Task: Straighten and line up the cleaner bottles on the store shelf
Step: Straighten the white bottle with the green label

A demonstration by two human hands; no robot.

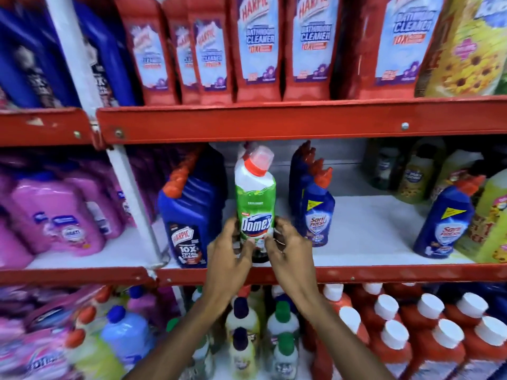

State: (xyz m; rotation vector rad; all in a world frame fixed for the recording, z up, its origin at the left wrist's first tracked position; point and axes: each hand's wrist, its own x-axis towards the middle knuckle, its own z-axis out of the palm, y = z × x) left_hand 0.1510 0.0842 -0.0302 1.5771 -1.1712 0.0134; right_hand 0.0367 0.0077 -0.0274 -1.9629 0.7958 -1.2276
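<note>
A green and white Domex bottle (pixel 255 198) with a red cap stands upright at the front of the middle shelf (pixel 356 272). My left hand (pixel 227 253) grips its lower left side and my right hand (pixel 288 250) grips its lower right side. A blue Harpic bottle (pixel 189 218) stands just to its left. To its right stands a row of blue Sani Fresh bottles (pixel 318 212). Another Sani Fresh bottle (pixel 444 220) stands alone further right, leaning a little.
Red Harpic bathroom cleaner bottles (pixel 258 48) fill the top shelf. Pink bottles (pixel 63 218) sit left of a white upright post (pixel 131 193). Yellow bottles (pixel 491 220) stand at the far right. Red bottles with white caps (pixel 411 330) crowd the lower shelf. Bare white shelf lies between the Sani Fresh bottles.
</note>
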